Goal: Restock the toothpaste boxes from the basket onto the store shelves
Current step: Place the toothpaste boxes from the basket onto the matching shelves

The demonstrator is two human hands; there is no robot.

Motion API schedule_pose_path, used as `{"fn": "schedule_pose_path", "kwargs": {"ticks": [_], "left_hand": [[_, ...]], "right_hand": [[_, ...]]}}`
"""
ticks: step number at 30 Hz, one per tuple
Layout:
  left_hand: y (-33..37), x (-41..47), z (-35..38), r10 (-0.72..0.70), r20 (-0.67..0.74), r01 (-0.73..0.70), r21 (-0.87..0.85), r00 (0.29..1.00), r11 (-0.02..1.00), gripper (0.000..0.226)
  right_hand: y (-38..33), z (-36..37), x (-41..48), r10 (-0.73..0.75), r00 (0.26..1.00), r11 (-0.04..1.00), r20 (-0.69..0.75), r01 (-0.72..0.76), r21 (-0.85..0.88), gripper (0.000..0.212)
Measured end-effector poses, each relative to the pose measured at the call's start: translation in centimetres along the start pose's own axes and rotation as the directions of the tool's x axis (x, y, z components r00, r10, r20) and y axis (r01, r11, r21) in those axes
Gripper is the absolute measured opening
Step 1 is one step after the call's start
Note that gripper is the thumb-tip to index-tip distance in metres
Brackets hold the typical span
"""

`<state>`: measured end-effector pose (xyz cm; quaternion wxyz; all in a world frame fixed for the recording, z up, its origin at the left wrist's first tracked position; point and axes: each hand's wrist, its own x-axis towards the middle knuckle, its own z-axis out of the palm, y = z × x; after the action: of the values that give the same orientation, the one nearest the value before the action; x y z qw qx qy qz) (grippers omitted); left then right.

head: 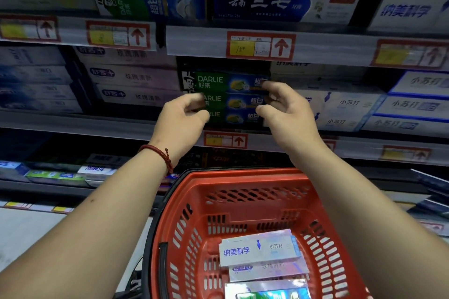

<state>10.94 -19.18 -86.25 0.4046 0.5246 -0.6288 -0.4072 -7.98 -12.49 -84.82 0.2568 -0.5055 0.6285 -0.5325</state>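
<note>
Three green Darlie toothpaste boxes (226, 80) lie stacked on the middle shelf (73, 126). My left hand (181, 121) is at the stack's left end, its loosely curled fingers covering the ends of the lower two boxes. My right hand (288, 114) is at the right end, forefinger touching the top box and thumb beside the lowest one. Neither hand plainly grips a box. Below my arms stands the red basket (243, 176). It holds a white toothpaste box (257, 247) lying on a second pale box (269, 270), with a shiny third box (267, 290) nearest me.
White and purple boxes (136, 77) fill the shelf left of the green stack, and white and blue boxes (349, 104) fill the right. The upper shelf (194, 39) carries more boxes behind red price tags (261, 46). A lower shelf (56, 175) holds flat boxes.
</note>
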Motion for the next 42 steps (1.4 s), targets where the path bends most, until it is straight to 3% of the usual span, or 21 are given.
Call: {"fn": "schedule_pose_path", "kwargs": {"ticks": [4, 9, 13, 18, 23, 27, 30, 32, 35, 37, 39, 42], "left_hand": [[-0.2, -2.1, 1.8, -0.190, 0.197, 0.228, -0.193, 0.962, 0.954, 0.031], [-1.3, -3.8, 3.7, -0.286, 0.346, 0.326, -0.060, 0.893, 0.944, 0.024], [-3.1, -4.9, 5.6, -0.357, 0.400, 0.370, 0.047, 0.844, 0.928, 0.022], [-6.7, -6.9, 9.6, -0.439, 0.424, 0.409, 0.164, 0.792, 0.898, 0.015], [-11.0, -9.3, 13.2, -0.546, 0.444, 0.429, 0.343, 0.710, 0.836, 0.016], [-15.7, -12.6, 15.7, -0.656, 0.459, 0.406, 0.532, 0.600, 0.743, 0.009], [-18.4, -14.8, 16.4, -0.719, 0.459, 0.307, 0.685, 0.522, 0.660, 0.036], [-19.2, -15.8, 16.2, -0.756, 0.422, 0.292, 0.739, 0.501, 0.607, 0.041], [-21.0, -16.5, 16.1, -0.796, 0.368, 0.379, 0.732, 0.481, 0.567, 0.032], [-21.6, -16.9, 16.4, -0.856, 0.343, 0.606, 0.606, 0.386, 0.516, 0.031], [-21.7, -17.3, 16.8, -0.878, 0.388, 0.787, 0.432, 0.279, 0.441, 0.052], [-22.0, -17.7, 17.0, -0.874, 0.443, 0.841, 0.380, 0.200, 0.386, 0.067]], "right_hand": [[1.0, -0.8, -0.8, 0.085, 0.996, 0.989, 0.005, -0.085, 0.125, 0.038], [3.0, -2.1, -2.1, 0.237, 0.963, 0.959, 0.132, -0.253, 0.126, 0.024], [5.4, -3.1, -3.7, 0.379, 0.873, 0.918, 0.308, -0.396, -0.007, 0.017], [10.2, -3.0, -5.6, 0.515, 0.801, 0.854, 0.305, -0.511, -0.097, 0.008], [16.2, -2.7, -8.4, 0.695, 0.654, 0.719, 0.299, -0.645, -0.259, 0.014], [21.0, -2.9, -11.6, 0.801, 0.529, 0.596, 0.281, -0.660, -0.458, 0.032], [24.0, -3.3, -14.1, 0.845, 0.469, 0.508, 0.256, -0.554, -0.660, 0.042], [25.2, -3.8, -15.2, 0.869, 0.423, 0.458, 0.256, -0.494, -0.739, 0.046], [25.6, -4.5, -15.9, 0.906, 0.316, 0.407, 0.282, -0.465, -0.786, 0.046], [26.2, -4.5, -16.1, 0.906, 0.267, 0.419, 0.329, -0.443, -0.793, 0.051], [26.0, -4.5, -15.9, 0.905, 0.249, 0.425, 0.345, -0.489, -0.761, 0.050], [25.9, -3.9, -15.8, 0.924, 0.188, 0.378, 0.333, -0.572, -0.728, 0.049]]}}
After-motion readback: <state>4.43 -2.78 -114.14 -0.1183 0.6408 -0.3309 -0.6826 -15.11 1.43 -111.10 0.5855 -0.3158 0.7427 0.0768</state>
